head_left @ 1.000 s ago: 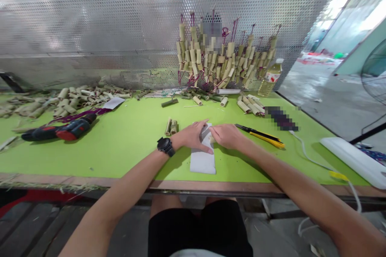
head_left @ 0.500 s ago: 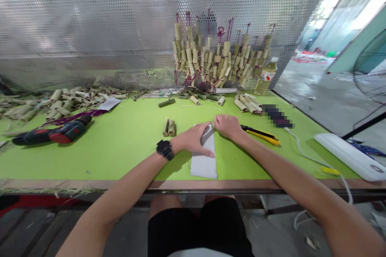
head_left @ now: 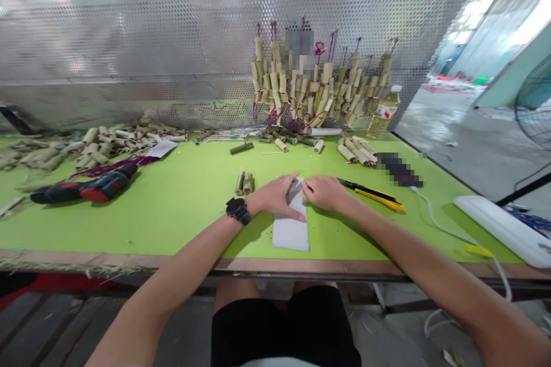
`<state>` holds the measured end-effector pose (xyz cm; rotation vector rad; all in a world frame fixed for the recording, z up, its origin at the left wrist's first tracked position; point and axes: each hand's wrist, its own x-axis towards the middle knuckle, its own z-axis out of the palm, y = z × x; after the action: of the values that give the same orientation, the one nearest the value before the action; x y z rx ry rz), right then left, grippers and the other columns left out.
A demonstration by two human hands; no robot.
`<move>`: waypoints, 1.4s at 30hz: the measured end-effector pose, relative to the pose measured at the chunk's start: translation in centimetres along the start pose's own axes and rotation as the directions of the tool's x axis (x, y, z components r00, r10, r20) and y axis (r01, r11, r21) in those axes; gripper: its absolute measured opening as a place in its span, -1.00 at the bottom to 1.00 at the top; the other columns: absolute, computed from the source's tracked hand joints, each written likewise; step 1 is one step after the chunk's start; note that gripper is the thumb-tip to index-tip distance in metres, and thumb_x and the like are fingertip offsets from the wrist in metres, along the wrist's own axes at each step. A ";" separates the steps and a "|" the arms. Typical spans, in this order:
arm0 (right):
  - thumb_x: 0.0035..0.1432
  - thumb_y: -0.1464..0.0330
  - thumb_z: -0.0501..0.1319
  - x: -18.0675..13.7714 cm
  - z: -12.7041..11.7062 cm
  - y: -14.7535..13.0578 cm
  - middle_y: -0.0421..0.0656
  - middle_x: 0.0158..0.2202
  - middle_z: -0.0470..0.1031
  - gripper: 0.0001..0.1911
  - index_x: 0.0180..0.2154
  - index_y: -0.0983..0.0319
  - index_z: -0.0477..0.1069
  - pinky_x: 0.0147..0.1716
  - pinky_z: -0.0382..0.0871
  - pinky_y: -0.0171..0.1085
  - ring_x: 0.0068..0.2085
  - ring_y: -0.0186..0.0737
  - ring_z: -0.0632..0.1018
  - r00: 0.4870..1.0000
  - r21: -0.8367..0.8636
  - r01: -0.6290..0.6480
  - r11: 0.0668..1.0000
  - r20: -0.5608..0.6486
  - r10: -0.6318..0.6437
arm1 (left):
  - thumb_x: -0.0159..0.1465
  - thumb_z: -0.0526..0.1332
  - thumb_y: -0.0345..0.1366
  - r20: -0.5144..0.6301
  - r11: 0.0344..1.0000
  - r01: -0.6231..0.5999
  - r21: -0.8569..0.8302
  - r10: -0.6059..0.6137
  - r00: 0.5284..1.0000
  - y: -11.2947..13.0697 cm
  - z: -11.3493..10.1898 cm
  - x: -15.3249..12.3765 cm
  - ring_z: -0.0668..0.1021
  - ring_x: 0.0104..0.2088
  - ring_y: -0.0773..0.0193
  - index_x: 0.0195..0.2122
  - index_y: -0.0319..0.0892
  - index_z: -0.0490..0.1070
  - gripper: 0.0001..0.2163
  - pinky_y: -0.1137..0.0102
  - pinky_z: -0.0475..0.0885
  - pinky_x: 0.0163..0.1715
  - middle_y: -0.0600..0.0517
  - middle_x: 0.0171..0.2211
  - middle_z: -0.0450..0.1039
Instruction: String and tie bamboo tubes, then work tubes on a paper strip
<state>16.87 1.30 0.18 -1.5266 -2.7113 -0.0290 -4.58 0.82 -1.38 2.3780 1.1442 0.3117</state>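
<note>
A white strip of paper or sheet (head_left: 290,235) lies lengthwise on the green work surface in front of me. Across its upper part rests my left hand (head_left: 278,198), thumb and fingers spread apart, holding nothing. My right hand (head_left: 325,192) is closed at the strip's right edge, close to the left fingertips. A small pale bit shows below its curled fingers; what it is stays mostly hidden. Left of my hands two short bamboo tubes (head_left: 247,183) stand side by side. To the right lies a yellow-and-black utility knife (head_left: 381,198), partly behind my right wrist.
A cordless drill (head_left: 103,183) lies at left before a heap of bamboo pieces (head_left: 101,146). Strung bamboo tubes (head_left: 321,92) hang on the perforated metal panel (head_left: 172,40). An oil bottle (head_left: 384,113), a pixelated dark phone-like item (head_left: 400,170) and a white device (head_left: 501,229) are at right.
My right hand has shifted slightly down along the strip's edge, and the pale bit below its fingers now shows. The left hand stays on the strip; the whole view has shifted a little.
</note>
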 end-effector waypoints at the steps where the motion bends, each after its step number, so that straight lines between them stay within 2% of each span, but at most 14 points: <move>1: 0.54 0.22 -0.08 -0.2 0.0 -0.3 0.01 -0.20 0.73 -0.43 -0.25 0.25 0.65 -0.38 0.17 -0.23 -0.31 -0.15 0.61 1.000 -0.005 0.013 1.000 -0.003 -0.013 | -0.06 0.46 0.45 -0.007 1.000 0.009 0.001 -0.009 1.000 -0.1 -0.1 0.0 0.27 0.46 -0.35 0.57 -0.26 -0.14 0.38 -0.07 0.21 0.40 -0.41 0.50 0.09; 6: 0.54 0.24 -0.07 0.3 0.0 -0.7 0.01 -0.19 0.73 -0.44 -0.24 0.27 0.66 -0.38 0.16 -0.23 -0.29 -0.16 0.62 0.999 -0.021 0.013 1.000 -0.036 -0.013 | -0.05 0.46 0.42 0.000 0.999 0.036 -0.006 -0.036 0.999 -0.2 -0.4 -0.2 0.26 0.46 -0.34 0.57 -0.25 -0.16 0.37 -0.06 0.23 0.39 -0.42 0.51 0.07; 11: 0.57 0.24 -0.13 1.7 0.4 0.9 0.05 -0.16 0.71 -0.41 -0.15 0.31 0.65 -0.34 0.24 -0.24 -0.23 -0.12 0.64 0.991 0.007 -0.100 0.995 -0.085 0.100 | -0.01 0.41 0.47 0.024 0.999 0.044 0.012 -0.045 0.999 0.3 -0.2 -0.4 0.28 0.44 -0.36 0.58 -0.27 -0.19 0.37 -0.04 0.24 0.39 -0.43 0.51 0.04; 16: 0.57 0.25 -0.13 2.1 0.5 1.7 0.03 -0.10 0.71 -0.44 -0.13 0.28 0.62 -0.33 0.23 -0.25 -0.17 -0.11 0.65 0.970 0.033 -0.193 0.981 -0.143 0.196 | 0.00 0.38 0.50 0.031 1.000 -0.013 0.027 0.012 0.999 0.7 0.3 -0.4 0.25 0.45 -0.39 0.59 -0.23 -0.16 0.34 -0.06 0.21 0.40 -0.39 0.53 0.04; 21: 0.56 0.24 -0.10 1.9 0.2 1.8 0.01 -0.16 0.71 -0.45 -0.19 0.28 0.64 -0.36 0.21 -0.24 -0.23 -0.12 0.62 0.991 0.023 -0.105 0.994 -0.077 0.106 | -0.05 0.41 0.50 0.010 1.000 -0.021 0.011 0.021 1.000 0.4 0.4 -0.1 0.28 0.44 -0.39 0.59 -0.20 -0.17 0.38 -0.08 0.22 0.39 -0.39 0.52 0.06; 25: 0.54 0.24 -0.09 1.1 0.0 1.3 -0.01 -0.28 0.69 -0.42 -0.31 0.27 0.63 -0.41 0.14 -0.25 -0.37 -0.19 0.55 0.999 0.036 -0.036 0.999 -0.022 0.037 | -0.07 0.45 0.47 0.007 1.000 -0.016 0.003 0.016 1.000 0.1 0.2 0.1 0.27 0.45 -0.36 0.59 -0.20 -0.16 0.39 -0.06 0.22 0.39 -0.40 0.52 0.06; 31: 0.55 0.20 -0.10 0.8 0.4 0.5 -0.05 -0.39 0.66 -0.38 -0.35 0.26 0.62 -0.45 0.11 -0.26 -0.46 -0.24 0.49 1.000 0.050 0.008 0.999 -0.027 -0.006 | -0.03 0.42 0.47 -0.016 1.000 0.011 -0.001 -0.011 1.000 0.1 0.0 -0.1 0.30 0.44 -0.35 0.58 -0.22 -0.13 0.35 -0.05 0.27 0.37 -0.40 0.50 0.10; 37: 0.57 0.20 -0.12 2.3 0.7 1.8 0.03 -0.23 0.70 -0.40 -0.20 0.31 0.64 -0.40 0.16 -0.26 -0.32 -0.16 0.60 0.988 0.033 -0.121 0.992 -0.096 0.123 | 0.03 0.35 0.51 0.015 1.000 0.017 0.024 -0.017 1.000 0.4 0.2 -0.3 0.27 0.44 -0.40 0.60 -0.22 -0.21 0.35 -0.08 0.27 0.35 -0.42 0.52 0.03; 42: 0.57 0.23 -0.10 2.2 0.6 2.4 0.03 -0.13 0.70 -0.47 -0.14 0.28 0.61 -0.35 0.18 -0.26 -0.19 -0.12 0.64 0.963 0.029 -0.213 0.977 -0.164 0.215 | 0.02 0.36 0.51 0.032 1.000 0.009 0.023 -0.010 0.999 0.7 0.4 -0.4 0.24 0.46 -0.39 0.60 -0.27 -0.19 0.35 -0.06 0.23 0.39 -0.41 0.53 0.01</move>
<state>17.73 4.44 -0.36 -1.7207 -2.4039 -0.1301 -4.16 0.01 -1.37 2.3876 1.1500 0.2571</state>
